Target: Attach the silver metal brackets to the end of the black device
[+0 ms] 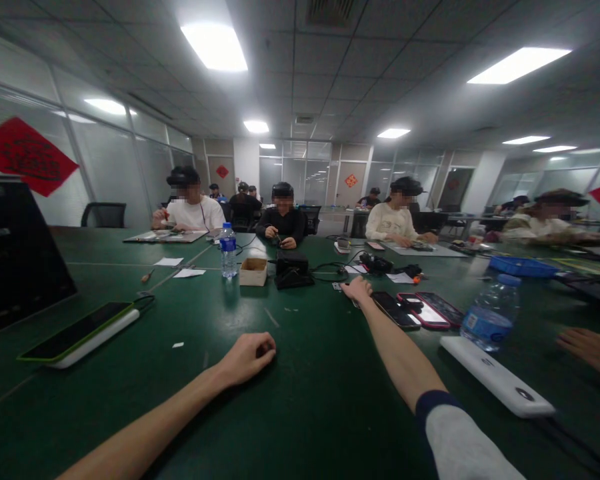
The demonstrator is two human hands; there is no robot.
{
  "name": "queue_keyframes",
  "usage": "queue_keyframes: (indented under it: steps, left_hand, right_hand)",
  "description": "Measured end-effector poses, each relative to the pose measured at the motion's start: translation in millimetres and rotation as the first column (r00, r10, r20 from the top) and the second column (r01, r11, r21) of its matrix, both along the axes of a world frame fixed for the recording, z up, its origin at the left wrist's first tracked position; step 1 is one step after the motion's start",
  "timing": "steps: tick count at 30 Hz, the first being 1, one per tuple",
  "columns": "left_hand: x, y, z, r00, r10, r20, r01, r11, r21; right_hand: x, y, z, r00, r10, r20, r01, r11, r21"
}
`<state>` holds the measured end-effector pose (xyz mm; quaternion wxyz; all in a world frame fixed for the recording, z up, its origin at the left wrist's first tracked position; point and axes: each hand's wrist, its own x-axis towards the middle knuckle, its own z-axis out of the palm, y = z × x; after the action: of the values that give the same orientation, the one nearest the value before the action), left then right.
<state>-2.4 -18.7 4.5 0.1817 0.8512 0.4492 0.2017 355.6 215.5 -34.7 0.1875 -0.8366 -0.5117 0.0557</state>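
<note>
My left hand point(253, 357) rests on the green table point(300, 413), its fingers loosely curled, with nothing visible in them. Stretched far forward, my right hand point(359, 291) is low over the tabletop with its fingers bent down and together. A small greyish metal-looking piece point(337, 287) lies at its fingertips; whether the fingers grip it is hidden. Just right of that hand are a dark phone point(394, 309) and a red-edged phone point(427, 313) with a small black object on it. A black pouch-like item point(291, 269) sits beyond, to the left.
A small open box point(253, 273) and a water bottle point(229, 250) stand ahead. On the right are another bottle point(490, 313), a white power bank point(497, 377) and another person's hand point(590, 350). A green-edged device point(80, 330) lies left. Several people sit opposite.
</note>
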Motion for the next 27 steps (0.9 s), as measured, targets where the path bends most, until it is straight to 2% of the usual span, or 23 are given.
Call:
queue_keyframes:
  steps: [8,20,27]
  left_hand:
    - [1,-2,2.4,1.000,0.006,0.001,-0.006,1.000,0.000]
    - [-2,3,-5.5,1.000,-0.011,0.023,0.011,1.000,-0.002]
    - [-1,-1,2.0,1.000,-0.008,0.019,0.008,1.000,-0.023]
  right_hand:
    - [-5,1,-1.7,1.000,-0.019,0.013,0.019,1.000,0.012]
    - [-1,-1,3.1,1.000,-0.020,0.016,0.020,1.000,-0.015]
    - [3,-3,9.8,0.996,0.078,0.038,-0.075,0.995,-0.069]
